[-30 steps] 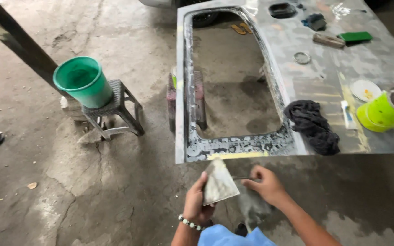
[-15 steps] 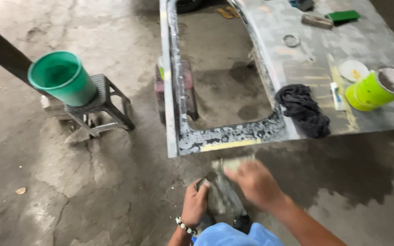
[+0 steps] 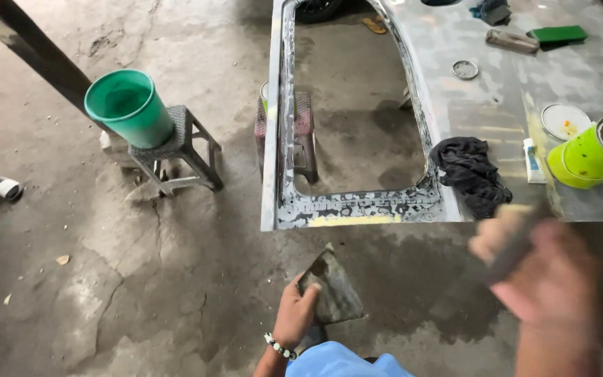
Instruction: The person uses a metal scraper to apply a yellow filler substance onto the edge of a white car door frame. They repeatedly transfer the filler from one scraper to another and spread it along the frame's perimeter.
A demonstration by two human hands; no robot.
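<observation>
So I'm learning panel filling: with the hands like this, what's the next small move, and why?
Probably bring the right hand down to the board that the left hand holds. The right hand is blurred and seems to grip a small tool, raised near the panel edge; whether it carries filler cannot be told.

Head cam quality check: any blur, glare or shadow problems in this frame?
Head view: right hand is badly motion-blurred, so what it grips is unreadable; left hand and its spreader are sharp. Soft daylight, no hard shadows; mild sheen on the metal panel. Green bucket and black rag are in focus.
</observation>
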